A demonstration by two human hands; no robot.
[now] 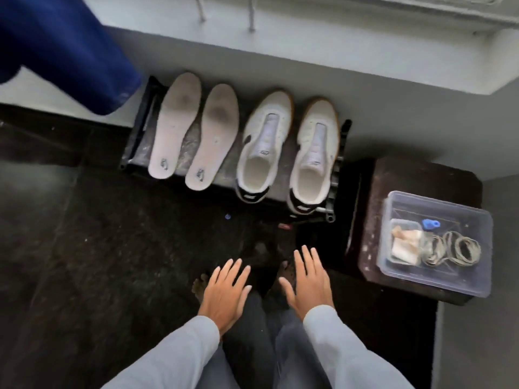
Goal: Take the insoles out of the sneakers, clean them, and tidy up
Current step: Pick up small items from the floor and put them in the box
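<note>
Grey-sleeved left hand (224, 297) and right hand (310, 282) hover palm-down, fingers spread, empty, before sneakers (286, 153).

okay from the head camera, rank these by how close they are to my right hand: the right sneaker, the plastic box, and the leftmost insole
From the right hand:
1. Right sneaker, straight ahead on the rack.
2. Plastic box, off to the right; close to the sneaker's distance.
3. Leftmost insole, far left on the rack.

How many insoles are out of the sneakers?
2: the left insole and the right insole lie side by side on the black rack, left of both sneakers. None seems hidden.
</note>
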